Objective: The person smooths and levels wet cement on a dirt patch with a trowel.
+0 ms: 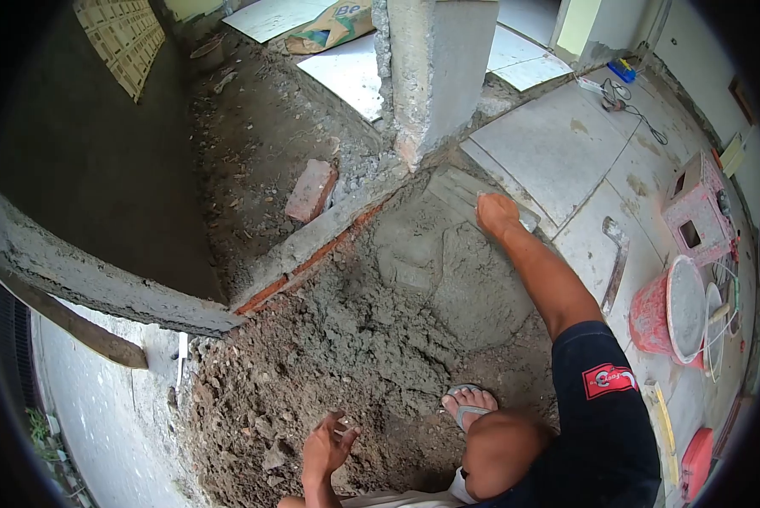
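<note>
Mortar (pixel 448 279) lay just below our right hand (pixel 497 212), which gripped a trowel (pixel 465 190); our left hand (pixel 327 444) hovered open, well apart.

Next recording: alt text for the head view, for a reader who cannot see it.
The right hand presses a trowel onto wet mortar beside laid floor tiles. The left hand hovers open over rubble; a red bucket stands on the tiles.

The right hand (pixel 497 213) covers most of the tool it presses on the mortar (pixel 448 288), so only a sliver shows at its three o'clock side. The left hand (pixel 329 444) is cut off at the wrist by the six o'clock edge. Dark vignette hides the corners. The bucket's (pixel 655 313) contents and the small items at one o'clock are too small to tell.
</note>
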Tool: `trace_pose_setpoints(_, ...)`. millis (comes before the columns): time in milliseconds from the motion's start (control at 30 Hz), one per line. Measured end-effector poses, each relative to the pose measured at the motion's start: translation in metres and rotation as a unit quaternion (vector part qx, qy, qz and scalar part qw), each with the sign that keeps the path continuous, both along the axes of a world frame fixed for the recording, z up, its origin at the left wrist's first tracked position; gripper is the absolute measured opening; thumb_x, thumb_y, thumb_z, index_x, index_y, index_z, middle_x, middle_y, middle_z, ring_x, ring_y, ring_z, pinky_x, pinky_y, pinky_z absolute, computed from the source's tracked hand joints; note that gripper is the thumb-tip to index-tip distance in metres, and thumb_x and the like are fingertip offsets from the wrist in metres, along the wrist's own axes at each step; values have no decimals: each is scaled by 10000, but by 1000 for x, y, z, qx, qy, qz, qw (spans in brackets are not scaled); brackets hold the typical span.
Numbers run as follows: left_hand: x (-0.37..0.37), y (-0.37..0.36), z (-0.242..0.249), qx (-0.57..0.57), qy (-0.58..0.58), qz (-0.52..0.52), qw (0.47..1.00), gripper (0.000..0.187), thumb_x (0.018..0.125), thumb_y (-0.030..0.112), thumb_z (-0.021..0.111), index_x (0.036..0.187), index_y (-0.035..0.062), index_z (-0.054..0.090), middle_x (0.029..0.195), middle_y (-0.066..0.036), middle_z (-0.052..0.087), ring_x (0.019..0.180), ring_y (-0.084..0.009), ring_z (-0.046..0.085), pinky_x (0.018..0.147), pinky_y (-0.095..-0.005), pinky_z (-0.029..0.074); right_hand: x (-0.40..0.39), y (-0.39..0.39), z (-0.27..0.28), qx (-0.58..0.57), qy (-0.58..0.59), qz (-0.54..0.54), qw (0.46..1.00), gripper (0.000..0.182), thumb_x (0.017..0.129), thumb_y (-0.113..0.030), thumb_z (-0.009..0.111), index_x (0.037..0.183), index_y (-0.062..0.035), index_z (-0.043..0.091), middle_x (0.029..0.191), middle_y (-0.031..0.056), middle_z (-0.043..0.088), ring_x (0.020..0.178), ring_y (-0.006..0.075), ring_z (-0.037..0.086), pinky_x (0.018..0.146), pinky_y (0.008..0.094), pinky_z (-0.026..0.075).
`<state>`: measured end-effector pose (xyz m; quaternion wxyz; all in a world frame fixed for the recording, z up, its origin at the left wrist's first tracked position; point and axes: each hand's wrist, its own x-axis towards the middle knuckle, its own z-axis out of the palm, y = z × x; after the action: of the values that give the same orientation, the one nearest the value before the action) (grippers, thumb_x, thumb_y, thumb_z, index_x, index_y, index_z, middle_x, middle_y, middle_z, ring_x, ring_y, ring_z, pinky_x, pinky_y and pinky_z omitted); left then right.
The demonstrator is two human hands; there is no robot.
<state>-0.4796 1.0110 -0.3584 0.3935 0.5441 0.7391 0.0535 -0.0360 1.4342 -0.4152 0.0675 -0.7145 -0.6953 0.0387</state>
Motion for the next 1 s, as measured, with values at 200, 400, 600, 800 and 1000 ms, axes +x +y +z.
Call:
trace_pose_setpoints(200,-2,-11,-6,-12,16,-24,1000,571,916,424,762,1316,43,622,1039,-148,779,855,-290,771,793,-393,589,-2,23,34,-60,17,-74,995,377,1013,-268,479,1028,-16,760,1146,227,731,1124,417,684,963,476,541)
trace_pose_setpoints(400,20,3,-6,-30,2,-39,999,576,897,410,778,1318,49,626,1028,-131,778,855,-278,769,798,-385,594,16,6,51,-180,66,-49,980,351,886,-254,658,1091,18,746,1189,250,717,1126,404,693,972,461,547)
trace_pose_setpoints(600,33,7,-4,-35,-7,-53,998,570,923,427,744,1350,76,607,1014,-135,765,960,-308,744,840,-426,575,51,-107,68,-158,17,78,984,427,933,-321,690,1214,1,703,1000,273,733,972,439,714,849,534,555)
trace_pose_setpoints(800,40,24,-27,25,-20,-97,995,496,989,297,689,1434,111,575,1074,-151,745,978,-297,734,814,-459,588,36,-113,30,-62,-4,34,998,378,1033,-313,514,1142,9,682,946,244,734,918,448,703,848,557,543)
trace_pose_setpoints(1000,25,24,-57,-63,-35,-103,992,534,997,402,645,1445,126,555,1156,-164,736,999,-371,709,850,-510,572,9,1,-11,-52,36,-19,998,352,1008,-291,572,1151,15,673,1023,252,733,980,455,701,848,548,552)
